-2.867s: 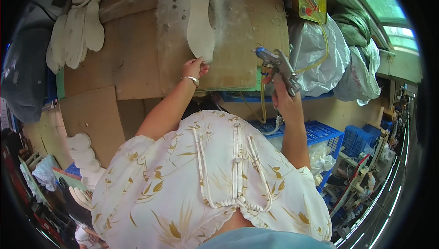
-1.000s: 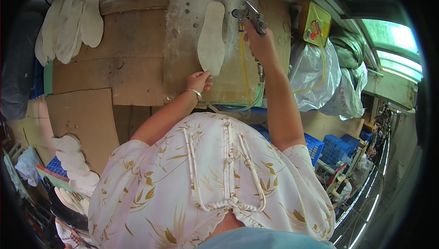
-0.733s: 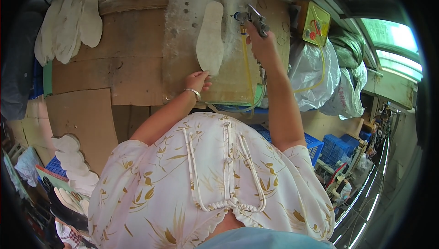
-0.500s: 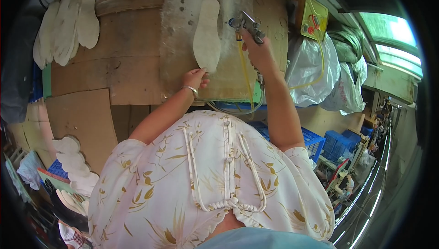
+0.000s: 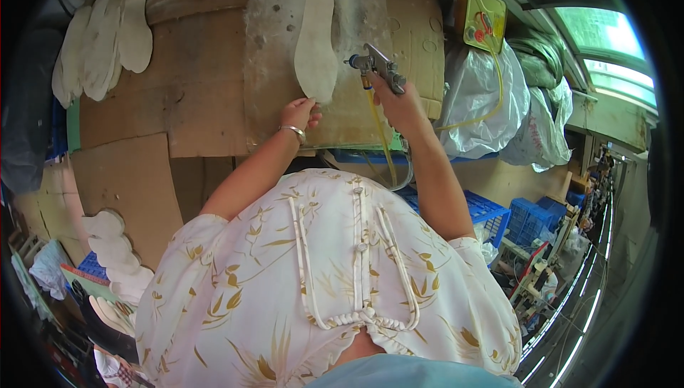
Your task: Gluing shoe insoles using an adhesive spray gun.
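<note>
A cream insole (image 5: pixel 316 44) lies lengthwise on the glue-whitened cardboard (image 5: pixel 363 0), its heel end toward me. With fingertips pinched together, my left hand (image 5: pixel 301 113) grips that near end. My right hand (image 5: pixel 401 103) is wrapped round the handle of a metal spray gun (image 5: pixel 381 66). The gun's blue nozzle points left toward the insole, a short way off it and not touching. A yellow hose (image 5: pixel 380 128) hangs down from the gun past the table's near edge.
Several cream insoles (image 5: pixel 100 42) are heaped at the far left. More insole pieces (image 5: pixel 114 249) are stacked at lower left. On the right stand a yellow container (image 5: pixel 486 17) with a hose in it, plastic bags (image 5: pixel 484 103) and blue crates (image 5: pixel 529 223).
My right hand has brought the spray gun nearer to me, from beside the insole's middle to beside its heel half. The left hand still holds the insole's near end.
</note>
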`<state>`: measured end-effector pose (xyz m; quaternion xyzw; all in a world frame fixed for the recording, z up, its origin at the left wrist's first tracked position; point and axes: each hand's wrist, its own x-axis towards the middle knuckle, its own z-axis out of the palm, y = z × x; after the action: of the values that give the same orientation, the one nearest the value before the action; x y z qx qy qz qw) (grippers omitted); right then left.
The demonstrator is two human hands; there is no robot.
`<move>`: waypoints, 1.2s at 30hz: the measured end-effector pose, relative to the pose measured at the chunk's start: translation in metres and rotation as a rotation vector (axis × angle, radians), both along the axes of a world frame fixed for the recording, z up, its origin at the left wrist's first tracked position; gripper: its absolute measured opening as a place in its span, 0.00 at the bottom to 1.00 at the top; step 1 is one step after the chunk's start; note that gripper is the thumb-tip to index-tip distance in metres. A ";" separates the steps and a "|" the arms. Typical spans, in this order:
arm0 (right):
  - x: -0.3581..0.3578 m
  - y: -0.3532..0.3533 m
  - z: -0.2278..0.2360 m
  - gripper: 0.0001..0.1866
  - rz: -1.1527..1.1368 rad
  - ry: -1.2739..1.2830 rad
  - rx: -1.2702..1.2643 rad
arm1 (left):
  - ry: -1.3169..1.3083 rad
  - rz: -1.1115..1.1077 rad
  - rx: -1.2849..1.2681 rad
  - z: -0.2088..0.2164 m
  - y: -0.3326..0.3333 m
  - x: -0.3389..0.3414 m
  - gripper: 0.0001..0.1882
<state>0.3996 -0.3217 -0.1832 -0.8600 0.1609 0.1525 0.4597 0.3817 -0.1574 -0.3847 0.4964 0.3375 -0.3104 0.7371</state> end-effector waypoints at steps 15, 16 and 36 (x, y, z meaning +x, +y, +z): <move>-0.063 -0.009 -0.016 0.16 0.112 0.042 0.050 | -0.036 0.068 0.001 -0.007 -0.003 -0.005 0.12; -0.065 -0.007 -0.018 0.16 0.128 0.068 0.063 | -0.036 0.070 0.002 -0.006 -0.003 -0.005 0.12; 0.002 0.014 0.015 0.15 0.043 0.001 0.028 | -0.027 0.015 0.013 -0.003 0.001 -0.004 0.12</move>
<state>0.4020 -0.3080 -0.1686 -0.8567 0.1405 0.1648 0.4681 0.3778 -0.1566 -0.3874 0.5028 0.3334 -0.2960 0.7406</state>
